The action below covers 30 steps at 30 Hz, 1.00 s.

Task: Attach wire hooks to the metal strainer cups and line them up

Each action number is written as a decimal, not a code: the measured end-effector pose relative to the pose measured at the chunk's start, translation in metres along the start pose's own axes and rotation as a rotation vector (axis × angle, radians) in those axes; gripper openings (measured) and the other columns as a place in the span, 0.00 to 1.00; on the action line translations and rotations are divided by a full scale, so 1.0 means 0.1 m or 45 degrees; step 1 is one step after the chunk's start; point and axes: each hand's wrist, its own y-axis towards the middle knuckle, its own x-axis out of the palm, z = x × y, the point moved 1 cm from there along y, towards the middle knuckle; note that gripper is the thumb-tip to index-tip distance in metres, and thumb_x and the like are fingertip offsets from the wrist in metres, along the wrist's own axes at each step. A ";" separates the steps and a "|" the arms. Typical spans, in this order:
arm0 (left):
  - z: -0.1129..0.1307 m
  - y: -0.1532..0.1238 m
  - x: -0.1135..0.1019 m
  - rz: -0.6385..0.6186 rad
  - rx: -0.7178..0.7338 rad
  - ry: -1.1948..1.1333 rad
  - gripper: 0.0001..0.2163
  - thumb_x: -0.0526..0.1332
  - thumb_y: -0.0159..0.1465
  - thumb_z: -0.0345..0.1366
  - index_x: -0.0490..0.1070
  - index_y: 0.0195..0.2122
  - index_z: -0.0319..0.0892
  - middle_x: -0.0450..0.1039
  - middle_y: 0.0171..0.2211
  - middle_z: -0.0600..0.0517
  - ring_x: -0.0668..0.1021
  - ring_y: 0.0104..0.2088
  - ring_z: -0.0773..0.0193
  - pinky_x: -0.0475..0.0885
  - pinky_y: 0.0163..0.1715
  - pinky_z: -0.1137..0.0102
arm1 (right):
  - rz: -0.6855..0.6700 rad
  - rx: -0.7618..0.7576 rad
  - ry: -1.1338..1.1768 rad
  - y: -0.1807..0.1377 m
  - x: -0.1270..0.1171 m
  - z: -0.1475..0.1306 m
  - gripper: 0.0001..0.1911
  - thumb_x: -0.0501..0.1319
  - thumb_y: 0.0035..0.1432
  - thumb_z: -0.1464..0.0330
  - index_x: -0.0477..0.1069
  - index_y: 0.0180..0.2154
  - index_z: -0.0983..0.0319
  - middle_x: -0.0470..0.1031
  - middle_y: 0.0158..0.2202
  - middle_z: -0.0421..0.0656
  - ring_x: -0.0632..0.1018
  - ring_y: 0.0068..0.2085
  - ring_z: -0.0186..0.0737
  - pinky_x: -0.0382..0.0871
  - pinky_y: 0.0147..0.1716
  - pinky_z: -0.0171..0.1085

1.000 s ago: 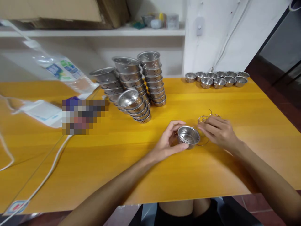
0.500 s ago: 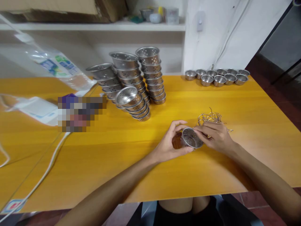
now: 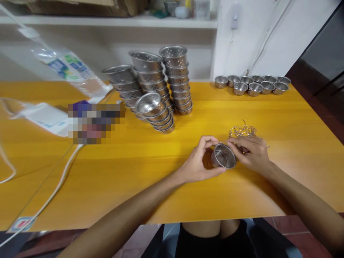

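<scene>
My left hand (image 3: 200, 161) is wrapped around a small perforated metal cup (image 3: 224, 156), thumb below and fingers above. The cup is tilted, its open mouth facing toward me and to the right. At the cup's upper rim, my right hand (image 3: 251, 152) is closed in a pinch on what looks like a thin metal wire, mostly hidden by the fingers. Just behind the right hand lies a tangled heap of bent metal wires (image 3: 243, 131) on the table.
Tall stacks of perforated cups (image 3: 178, 82) stand at the back middle, with a shorter leaning stack (image 3: 156, 111) in front. Several single cups (image 3: 240, 88) line the back right of the yellow table (image 3: 113, 193). A plastic bottle (image 3: 72, 71), a white power strip (image 3: 45, 118) and cables occupy the left.
The view has shifted slightly. My right hand's fingertips have moved from inside the cup's mouth to just above its upper rim. My left hand keeps its hold on the cup.
</scene>
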 end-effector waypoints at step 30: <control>0.04 0.03 -0.03 -0.031 0.046 0.168 0.27 0.76 0.61 0.41 0.66 0.56 0.46 0.77 0.55 0.43 0.81 0.54 0.51 0.75 0.56 0.54 | -0.077 0.139 0.077 -0.06 0.08 0.00 0.08 0.65 0.71 0.69 0.84 0.39 0.61 0.79 0.25 0.39 0.72 0.22 0.32 0.66 0.24 0.35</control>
